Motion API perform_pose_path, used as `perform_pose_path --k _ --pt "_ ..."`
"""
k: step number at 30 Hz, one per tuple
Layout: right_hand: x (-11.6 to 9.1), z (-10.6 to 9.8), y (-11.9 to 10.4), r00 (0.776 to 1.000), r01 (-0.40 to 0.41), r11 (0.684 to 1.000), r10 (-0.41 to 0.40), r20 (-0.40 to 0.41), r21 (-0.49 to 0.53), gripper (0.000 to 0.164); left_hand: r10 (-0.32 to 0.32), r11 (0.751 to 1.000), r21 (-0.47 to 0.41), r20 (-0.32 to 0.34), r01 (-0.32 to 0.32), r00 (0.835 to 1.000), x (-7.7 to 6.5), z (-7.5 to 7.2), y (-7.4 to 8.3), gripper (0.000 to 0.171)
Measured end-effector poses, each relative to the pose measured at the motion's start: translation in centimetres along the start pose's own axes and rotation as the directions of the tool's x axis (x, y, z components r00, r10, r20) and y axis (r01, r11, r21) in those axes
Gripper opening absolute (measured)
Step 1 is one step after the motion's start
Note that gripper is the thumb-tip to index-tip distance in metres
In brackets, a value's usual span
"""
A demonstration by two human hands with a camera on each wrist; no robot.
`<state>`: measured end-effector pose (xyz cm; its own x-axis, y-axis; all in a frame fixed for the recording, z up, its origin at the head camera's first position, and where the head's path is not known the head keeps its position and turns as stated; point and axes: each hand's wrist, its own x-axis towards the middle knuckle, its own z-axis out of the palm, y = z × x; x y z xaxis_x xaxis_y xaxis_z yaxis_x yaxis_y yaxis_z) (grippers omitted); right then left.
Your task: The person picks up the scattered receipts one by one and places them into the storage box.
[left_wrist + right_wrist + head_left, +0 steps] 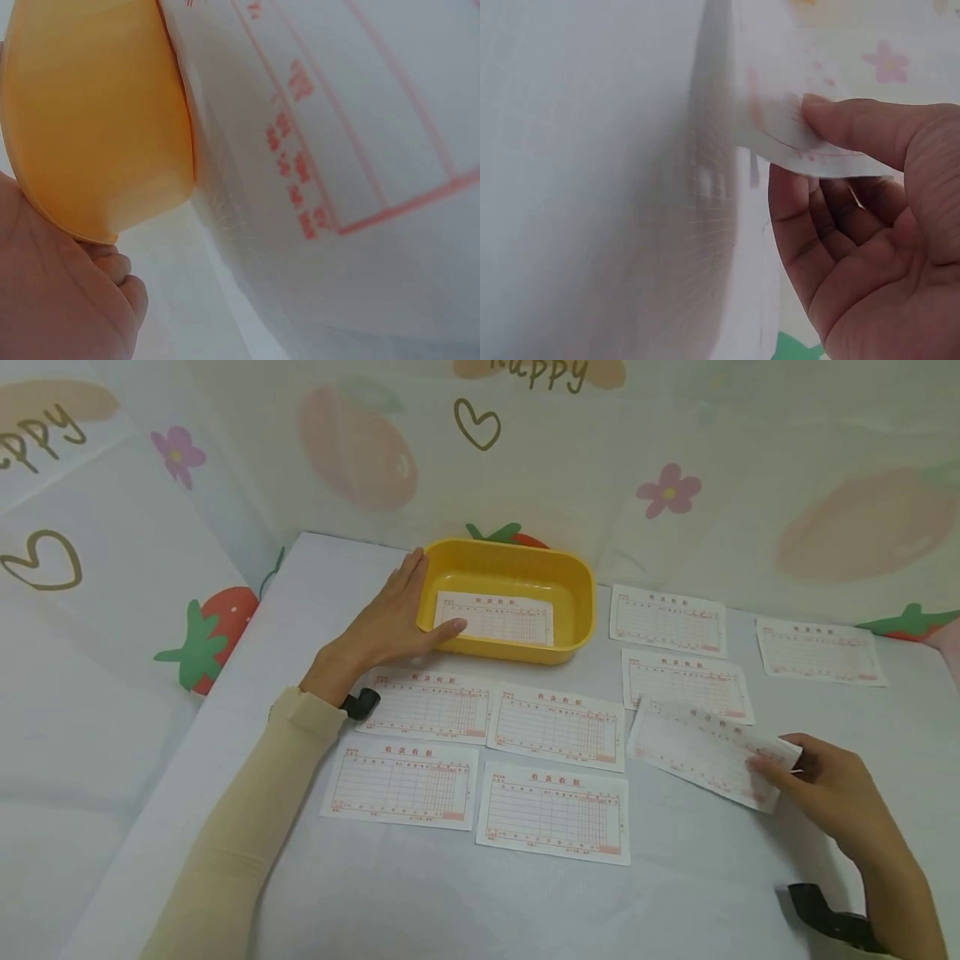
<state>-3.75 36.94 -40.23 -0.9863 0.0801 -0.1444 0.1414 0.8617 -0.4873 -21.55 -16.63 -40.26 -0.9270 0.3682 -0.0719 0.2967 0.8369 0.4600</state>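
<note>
A yellow plastic basin [577,610] stands at the back of the table with a printed receipt slip [502,614] lying in it. My left hand [390,622] rests against the basin's front left corner, fingers straight along the left wall and thumb lying across the front rim. The left wrist view shows the basin's outer wall [97,112] above the hand. At the right, my right hand [832,785] pinches the right end of another receipt slip [705,752] between thumb and fingers. This slip is tilted, its right end raised; in the right wrist view the thumb [840,120] lies on top of the paper.
Several more receipt slips lie flat: a group in front of the basin [555,727], and others to its right, including one [667,620] beside the basin and one [817,652] farther right. A patterned sheet [562,468] hangs behind the table.
</note>
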Motion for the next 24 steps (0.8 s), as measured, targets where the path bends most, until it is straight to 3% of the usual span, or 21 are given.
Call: perform_pose_path --k 4,11,15,17,18,21,24 --pt "0.0 -0.2 -0.3 0.999 -0.026 1.0 0.026 -0.027 0.017 0.048 0.002 1.0 -0.007 -0.006 -0.002 1.0 0.1 -0.1 0.0 0.119" --pt "-0.4 -1.4 -0.1 0.999 0.036 0.992 -0.033 -0.027 0.119 0.045 -0.003 1.0 -0.024 0.015 0.003 1.0 0.0 -0.1 0.1 0.121" --pt "-0.1 -1.9 -0.4 0.996 0.033 0.969 -0.011 -0.09 0.244 0.026 -0.012 1.0 -0.017 0.013 0.012 1.0 -0.1 0.0 0.0 0.12" --pt "0.2 -2.2 -0.7 0.992 0.035 0.938 0.01 -0.127 0.345 0.01 -0.015 1.0 -0.019 0.008 0.015 1.0 -0.1 0.0 0.0 0.12" --pt "0.4 -2.3 -0.9 0.989 0.047 0.908 0.015 -0.144 0.417 0.009 -0.016 1.0 -0.02 0.006 0.016 1.0 -0.1 0.0 -0.1 0.12" --pt "1.0 -2.6 -1.7 0.985 0.077 0.792 0.033 -0.169 0.605 0.018 -0.017 1.0 -0.019 0.005 0.017 1.0 -0.1 0.1 -0.1 0.12" --pt "1.7 -2.7 -2.7 0.986 0.103 0.688 0.024 -0.164 0.719 0.019 -0.017 1.0 -0.016 0.002 0.017 1.0 -0.1 0.1 -0.1 0.12"
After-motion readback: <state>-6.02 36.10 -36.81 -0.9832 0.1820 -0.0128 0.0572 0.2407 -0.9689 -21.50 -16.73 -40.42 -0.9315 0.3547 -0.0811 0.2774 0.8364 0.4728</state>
